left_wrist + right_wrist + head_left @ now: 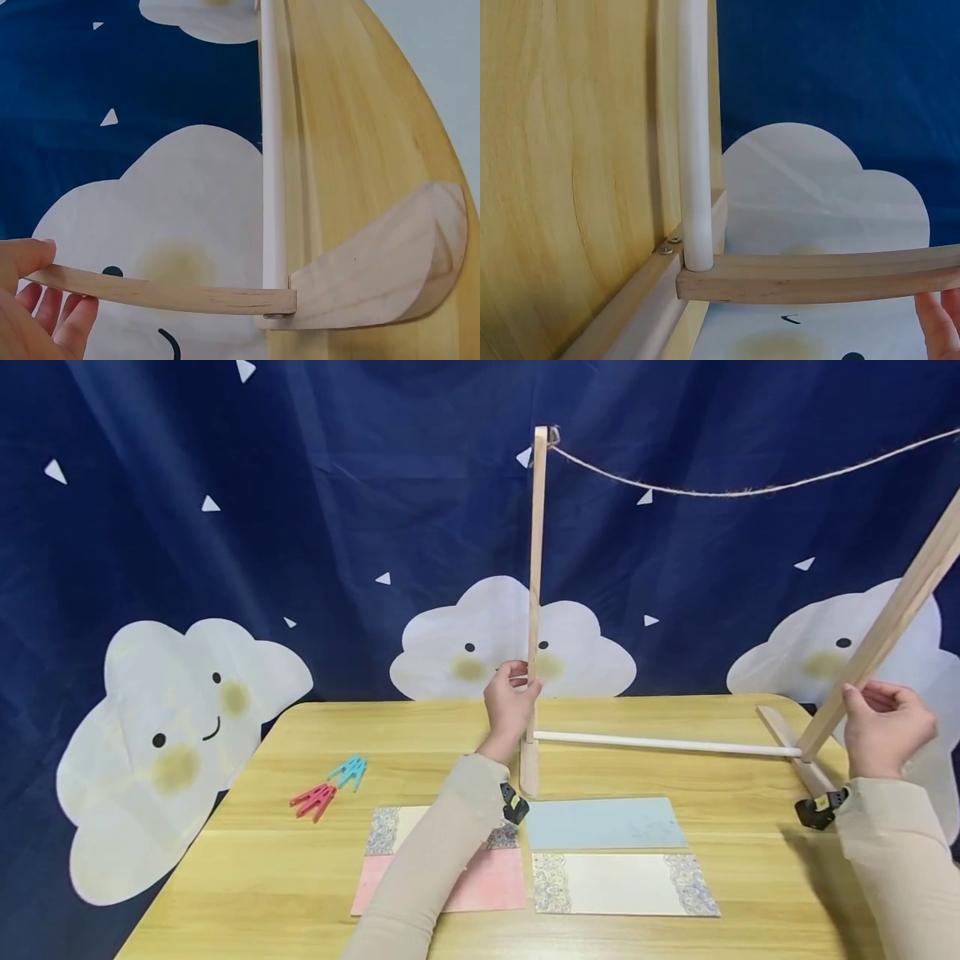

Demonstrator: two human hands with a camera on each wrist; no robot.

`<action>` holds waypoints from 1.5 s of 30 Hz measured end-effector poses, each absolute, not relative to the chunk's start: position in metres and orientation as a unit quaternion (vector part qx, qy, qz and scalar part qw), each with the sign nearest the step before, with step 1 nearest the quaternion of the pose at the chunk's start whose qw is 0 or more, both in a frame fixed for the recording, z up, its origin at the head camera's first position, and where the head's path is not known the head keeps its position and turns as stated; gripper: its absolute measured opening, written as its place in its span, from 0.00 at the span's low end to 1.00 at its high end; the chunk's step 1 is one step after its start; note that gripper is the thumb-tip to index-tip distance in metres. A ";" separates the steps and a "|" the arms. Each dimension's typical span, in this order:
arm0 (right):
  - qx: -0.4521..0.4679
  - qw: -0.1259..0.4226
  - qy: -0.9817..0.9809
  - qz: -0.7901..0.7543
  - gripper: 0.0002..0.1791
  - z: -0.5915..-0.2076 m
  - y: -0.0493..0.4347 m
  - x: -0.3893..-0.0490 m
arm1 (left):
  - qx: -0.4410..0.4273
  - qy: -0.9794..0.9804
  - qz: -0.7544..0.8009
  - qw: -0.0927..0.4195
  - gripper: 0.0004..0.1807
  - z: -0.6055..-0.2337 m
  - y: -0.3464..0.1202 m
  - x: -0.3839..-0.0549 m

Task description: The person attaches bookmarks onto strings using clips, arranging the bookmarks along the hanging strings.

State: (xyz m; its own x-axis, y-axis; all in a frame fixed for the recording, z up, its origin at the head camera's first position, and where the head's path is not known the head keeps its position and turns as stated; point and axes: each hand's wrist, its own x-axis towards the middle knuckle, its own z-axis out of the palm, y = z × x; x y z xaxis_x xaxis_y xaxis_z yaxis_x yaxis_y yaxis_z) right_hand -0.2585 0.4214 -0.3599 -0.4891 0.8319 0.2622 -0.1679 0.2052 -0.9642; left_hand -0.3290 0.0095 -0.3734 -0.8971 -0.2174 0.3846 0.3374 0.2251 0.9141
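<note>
A wooden stand has two upright posts, joined low down by a white rod (667,744) and at the top by a sagging string (697,493). My left hand (510,708) pinches the left post (537,543) between thumb and fingers; the left wrist view shows the same grip (45,307) on the post (172,294). On the other side, my right hand (888,727) holds the right post (892,618) low down. Only fingertips (936,322) of it show against the wood in the right wrist view. Flat wooden feet (529,774) rest on the table.
Blue clothespins (348,772) and pink clothespins (315,800) lie on the table (225,885) at left. Nearer me are a light blue card (603,823), a patterned cream card (618,883), a pink card (487,885) and another patterned card (384,830), partly under my left forearm. A blue cloud-print curtain (375,510) hangs behind.
</note>
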 end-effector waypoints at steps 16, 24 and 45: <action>-0.235 0.435 -0.691 0.527 0.16 -0.364 0.415 -0.266 | -0.045 -0.760 -0.616 0.202 0.16 -0.375 -0.012 -0.335; -0.229 0.422 -0.725 0.494 0.15 -0.367 0.409 -0.270 | -0.044 -0.757 -0.620 0.202 0.16 -0.376 -0.025 -0.336; -0.161 0.385 -0.759 0.501 0.13 -0.363 0.376 -0.277 | -0.049 -0.768 -0.595 0.230 0.16 -0.376 -0.075 -0.338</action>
